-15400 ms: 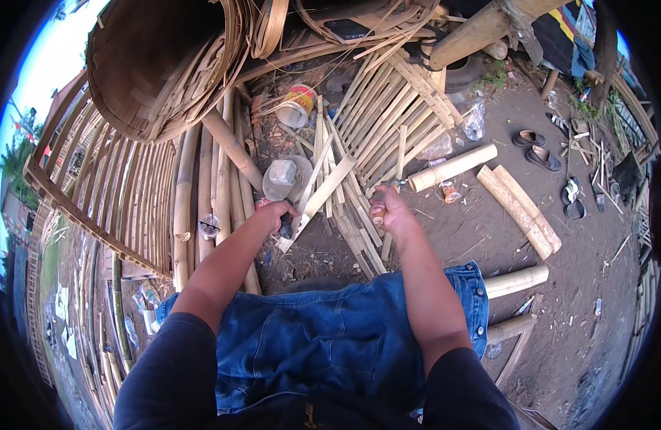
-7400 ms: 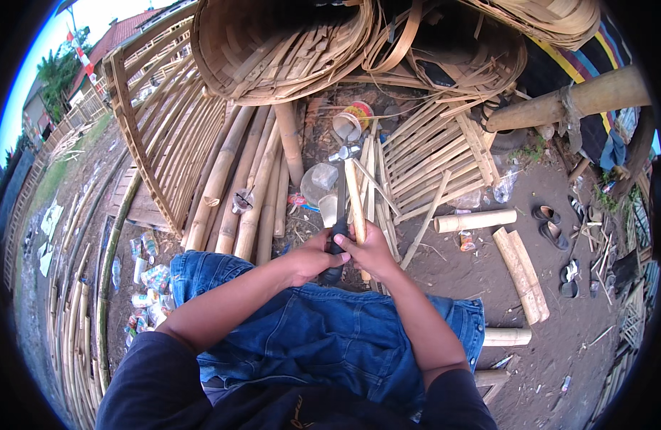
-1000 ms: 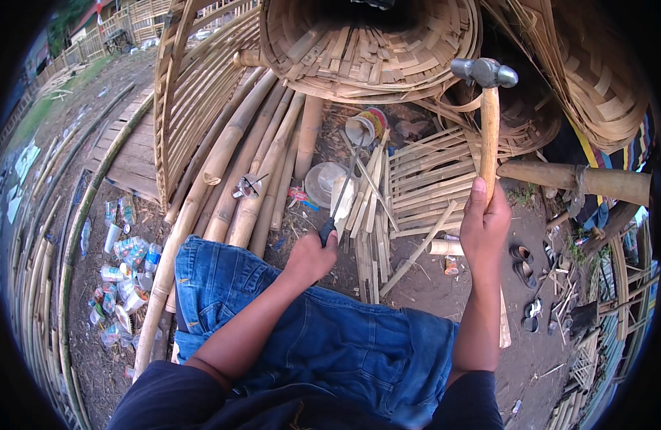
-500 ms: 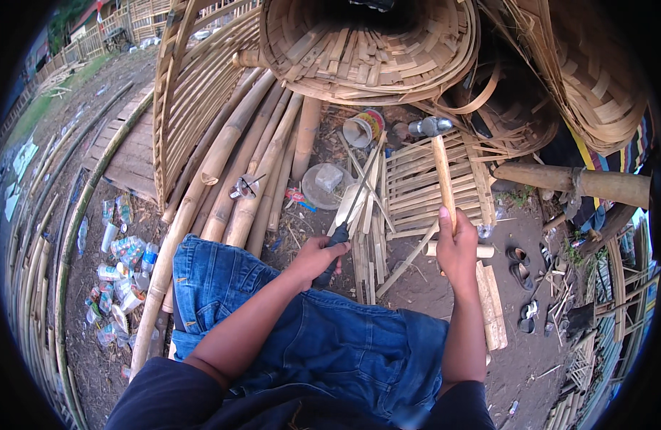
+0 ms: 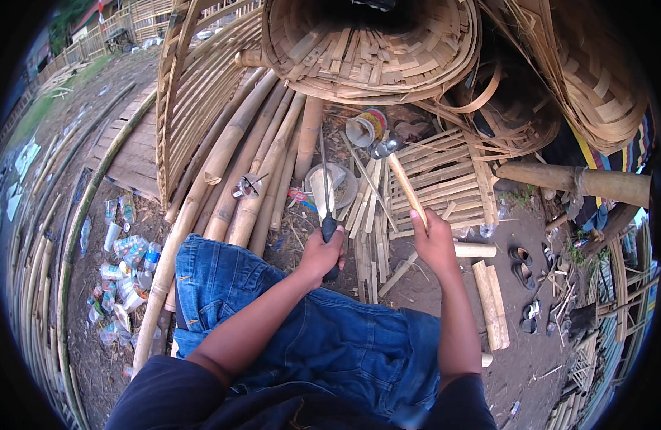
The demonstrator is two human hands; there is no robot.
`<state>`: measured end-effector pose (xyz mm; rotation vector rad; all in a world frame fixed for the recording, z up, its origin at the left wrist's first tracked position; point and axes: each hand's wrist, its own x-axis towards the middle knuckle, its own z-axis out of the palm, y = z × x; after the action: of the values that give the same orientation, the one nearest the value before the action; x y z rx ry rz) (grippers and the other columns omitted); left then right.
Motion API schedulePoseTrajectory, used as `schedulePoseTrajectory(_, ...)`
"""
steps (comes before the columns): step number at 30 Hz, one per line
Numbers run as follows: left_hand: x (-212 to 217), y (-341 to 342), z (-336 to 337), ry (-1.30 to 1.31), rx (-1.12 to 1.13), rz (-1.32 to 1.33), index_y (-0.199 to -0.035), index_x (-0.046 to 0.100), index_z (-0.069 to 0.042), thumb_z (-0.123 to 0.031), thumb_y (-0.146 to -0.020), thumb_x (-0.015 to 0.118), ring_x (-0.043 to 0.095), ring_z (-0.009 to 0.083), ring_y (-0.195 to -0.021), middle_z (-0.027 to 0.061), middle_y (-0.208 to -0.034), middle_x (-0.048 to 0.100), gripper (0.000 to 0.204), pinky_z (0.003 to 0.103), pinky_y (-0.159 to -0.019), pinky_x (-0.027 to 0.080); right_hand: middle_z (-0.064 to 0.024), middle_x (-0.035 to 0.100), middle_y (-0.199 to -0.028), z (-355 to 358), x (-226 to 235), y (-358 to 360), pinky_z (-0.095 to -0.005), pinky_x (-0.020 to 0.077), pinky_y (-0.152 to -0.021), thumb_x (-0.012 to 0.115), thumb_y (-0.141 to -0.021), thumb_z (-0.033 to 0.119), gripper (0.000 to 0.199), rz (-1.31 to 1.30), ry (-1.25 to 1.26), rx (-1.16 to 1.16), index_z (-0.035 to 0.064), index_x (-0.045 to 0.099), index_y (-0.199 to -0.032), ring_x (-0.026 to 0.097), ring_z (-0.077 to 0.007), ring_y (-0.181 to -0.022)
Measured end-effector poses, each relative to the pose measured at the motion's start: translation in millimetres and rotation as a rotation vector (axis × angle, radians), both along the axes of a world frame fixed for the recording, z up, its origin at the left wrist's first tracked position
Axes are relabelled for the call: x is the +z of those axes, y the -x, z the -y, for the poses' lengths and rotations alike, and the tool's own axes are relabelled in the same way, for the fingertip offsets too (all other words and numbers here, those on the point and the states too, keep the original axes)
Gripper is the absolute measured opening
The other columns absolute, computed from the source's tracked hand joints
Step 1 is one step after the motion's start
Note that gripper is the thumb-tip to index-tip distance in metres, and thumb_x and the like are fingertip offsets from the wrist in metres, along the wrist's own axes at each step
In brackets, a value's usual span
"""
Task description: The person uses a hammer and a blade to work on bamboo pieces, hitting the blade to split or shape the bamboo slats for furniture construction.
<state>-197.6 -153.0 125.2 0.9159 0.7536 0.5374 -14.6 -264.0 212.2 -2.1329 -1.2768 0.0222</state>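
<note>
A long knife (image 5: 329, 193) with a black handle is gripped in my left hand (image 5: 322, 256), above my jeans-covered lap. Its blade points away from me, dark along one line and pale beside it. Fingers of my right hand (image 5: 434, 235) are wrapped round the wooden handle of a hammer (image 5: 404, 185). The steel hammer head is raised at the far end, to the right of the blade and apart from it. Beneath the tools lie several split bamboo strips (image 5: 372, 222) and a slatted bamboo panel (image 5: 438, 175).
Bamboo poles (image 5: 230, 154) lie to the left, a plastic cup (image 5: 247, 186) on them. A large woven bamboo roll (image 5: 373, 68) stands ahead. A small bucket (image 5: 360, 132) sits before it. Plastic litter (image 5: 126, 287) is at far left; split bamboo pieces (image 5: 490, 304) and sandals (image 5: 522, 274) at right.
The knife has swung from slanting right to nearly straight ahead, shifting left. The hammer head has moved left and slightly nearer, its handle now tilted left. Both hands keep their hold.
</note>
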Motion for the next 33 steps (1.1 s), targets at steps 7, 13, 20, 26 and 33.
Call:
schedulePoseTrajectory(7, 8, 5, -4, 0.043, -0.066, -0.010, -0.090, 0.046, -0.004, -0.029, -0.094, 0.056, 0.045, 0.0127, -0.046, 0.0029, -0.065, 0.047, 0.026, 0.029, -0.043, 0.039, -0.0200, 0.055, -0.059, -32, -9, 3, -0.0424, 0.0439, -0.054, 0.059, -0.091, 0.034, 0.039, -0.038, 0.021, 0.021, -0.0027, 0.057, -0.080, 0.055, -0.0368, -0.055)
schedulePoseTrajectory(13, 10, 3, 1, 0.055, -0.100, -0.023, -0.090, 0.046, -0.004, -0.028, -0.094, 0.056, 0.045, 0.0125, -0.045, 0.0021, -0.064, 0.046, 0.026, 0.028, -0.042, 0.038, -0.0141, 0.059, -0.065, -77, -58, -3, -0.0363, 0.0465, -0.059, 0.078, -0.074, 0.027, 0.034, -0.080, -0.228, -0.047, -0.0013, 0.061, -0.082, 0.057, -0.0241, -0.058)
schedulePoseTrajectory(20, 16, 9, -3, 0.096, -0.062, -0.008, -0.087, 0.047, -0.002, -0.027, -0.093, 0.056, 0.046, 0.0126, -0.043, 0.0037, -0.062, 0.048, 0.027, 0.029, -0.040, 0.038, -0.0048, 0.059, -0.075, -129, -97, 11, -0.0303, 0.0480, -0.066, 0.082, -0.067, 0.021, 0.044, -0.337, -0.261, -0.045, 0.0001, 0.065, -0.102, 0.057, -0.0142, -0.065)
schedulePoseTrajectory(26, 19, 12, -3, 0.126, -0.064, 0.004, -0.090, 0.045, -0.004, -0.027, -0.093, 0.057, 0.045, 0.0127, -0.043, 0.0033, -0.063, 0.047, 0.026, 0.029, -0.040, 0.037, -0.0046, 0.060, -0.078, -163, -123, 10, -0.0303, 0.0487, -0.067, 0.083, -0.067, 0.019, 0.042, -0.523, -0.364, -0.027, -0.0024, 0.064, -0.097, 0.058, -0.0148, -0.069)
schedulePoseTrajectory(33, 23, 17, -5, 0.157, -0.158, 0.015, -0.090, 0.043, -0.006, -0.026, -0.093, 0.057, 0.044, 0.0122, -0.043, 0.0025, -0.063, 0.046, 0.024, 0.029, -0.040, 0.037, -0.0042, 0.059, -0.070, -175, -125, 15, -0.0258, 0.0460, -0.058, 0.080, -0.068, 0.004, 0.034, -0.741, -0.513, -0.111, 0.0052, 0.048, -0.081, 0.055, -0.0105, -0.062)
